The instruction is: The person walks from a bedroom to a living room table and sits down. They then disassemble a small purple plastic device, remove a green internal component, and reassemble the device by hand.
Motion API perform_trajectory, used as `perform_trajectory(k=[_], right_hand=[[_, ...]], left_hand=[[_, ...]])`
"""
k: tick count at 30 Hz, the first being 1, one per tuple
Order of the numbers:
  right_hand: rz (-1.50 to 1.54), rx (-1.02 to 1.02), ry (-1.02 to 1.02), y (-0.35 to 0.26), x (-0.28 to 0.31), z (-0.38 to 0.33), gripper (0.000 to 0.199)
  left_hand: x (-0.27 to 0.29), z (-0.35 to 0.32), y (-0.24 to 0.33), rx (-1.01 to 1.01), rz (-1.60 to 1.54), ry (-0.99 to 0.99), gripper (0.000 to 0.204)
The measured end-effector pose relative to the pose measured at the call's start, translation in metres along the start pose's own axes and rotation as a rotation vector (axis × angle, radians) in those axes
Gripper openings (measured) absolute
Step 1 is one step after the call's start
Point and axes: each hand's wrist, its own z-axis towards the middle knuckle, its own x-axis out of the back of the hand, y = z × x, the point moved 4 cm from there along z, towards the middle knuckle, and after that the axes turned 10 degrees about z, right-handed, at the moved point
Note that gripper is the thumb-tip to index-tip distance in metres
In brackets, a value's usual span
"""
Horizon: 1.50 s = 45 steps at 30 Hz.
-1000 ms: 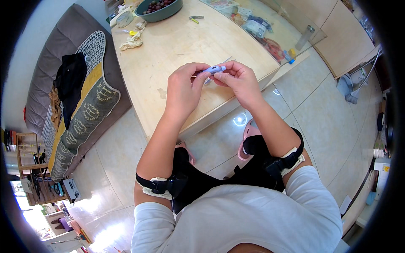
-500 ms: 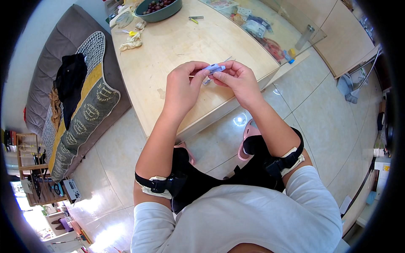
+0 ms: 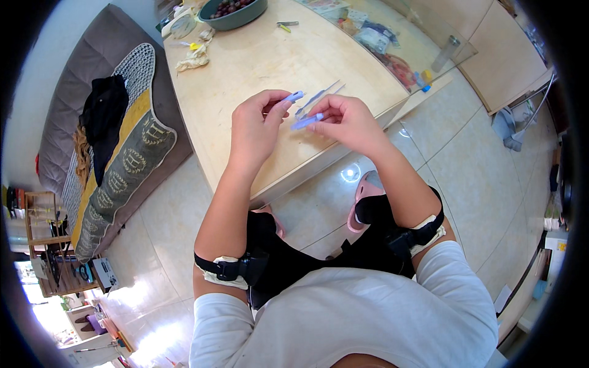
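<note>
Above the near part of the wooden table [image 3: 264, 58], my left hand [image 3: 257, 116] pinches a small lavender plastic piece [image 3: 295, 96] between thumb and fingers. A second lavender plastic piece [image 3: 307, 121], narrow and longer, sits in the pinch of my right hand [image 3: 350, 121]. The two pieces are apart. Between my hands, a slim purple-and-metal tool [image 3: 314, 100] with a thin shaft points away from me. Beside it runs another thin shaft. Whether these lie on the table or join the right-hand piece, I cannot tell.
A green bowl [image 3: 236, 18] of dark round fruit stands at the far edge, near crumpled cream cloth [image 3: 194, 59]. A small silver-and-green tool [image 3: 286, 25] lies further right. A glass panel [image 3: 423, 37] borders the table's right side. The grey sofa [image 3: 67, 80] is at left.
Before, both hands met around the lavender pieces. Now they have separated, the left drawing leftward with one piece, the right lowering another. The slim tool between them shows more fully.
</note>
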Motion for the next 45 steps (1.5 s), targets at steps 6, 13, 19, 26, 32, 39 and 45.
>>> perform_trajectory(k=[6,13,19,26,32,39,45], right_hand=[[-0.547,0.227,-0.002,-0.004,-0.01,-0.004,0.018],[-0.737,0.408,0.081,-0.004,-0.011,-0.006,0.023],[-0.073,0.269,0.13,-0.01,-0.018,-0.005,0.03],[0.444,0.074,0.157,0.005,-0.022,0.0,0.027],[0.536,0.017,0.174,0.008,-0.019,0.0,0.024],[0.539,0.022,0.18,0.007,-0.019,0.001,0.024],[0.43,0.067,0.211,0.007,-0.017,0.0,0.027]], left_hand=[[0.009,-0.009,-0.004,0.026,-0.001,0.001,0.015],[0.009,-0.014,-0.011,0.052,-0.06,-0.014,0.017],[0.003,-0.015,-0.014,0.072,-0.144,-0.03,0.015],[-0.008,-0.017,-0.011,0.116,-0.234,-0.043,0.016],[-0.011,-0.017,-0.007,0.14,-0.232,-0.085,0.018],[-0.012,-0.017,-0.007,0.125,-0.259,-0.039,0.017],[-0.014,-0.016,-0.007,0.097,-0.223,-0.031,0.017]])
